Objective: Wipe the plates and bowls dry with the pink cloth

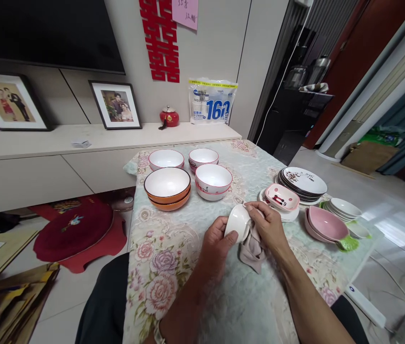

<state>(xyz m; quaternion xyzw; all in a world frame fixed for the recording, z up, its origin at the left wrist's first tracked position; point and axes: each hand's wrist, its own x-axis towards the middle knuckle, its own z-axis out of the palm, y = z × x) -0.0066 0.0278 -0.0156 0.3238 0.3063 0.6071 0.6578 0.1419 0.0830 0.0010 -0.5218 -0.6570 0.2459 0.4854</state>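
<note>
Tilted up between my hands is a small white bowl (237, 222), held over the flowered tablecloth (174, 243). My left hand (217, 239) grips its left side, thumb across the lower edge. My right hand (265, 220) is closed on a greyish-pink cloth (252, 251) and presses it against the bowl's right rim; the cloth hangs down below. Beyond my hands stand stacked orange bowls (168, 198) and stacked white bowls with red rims (214, 181). Just right of my right hand is a pink rectangular dish (282, 197) on white plates.
On the table's right are a stack of dark-rimmed plates (304, 181), pink leaf-handled bowls (327, 223) and small white bowls (346, 208). More red-rimmed bowls (166, 158) stand at the back. A cabinet (116, 143) runs behind the table. A red stool (80, 234) is at the left.
</note>
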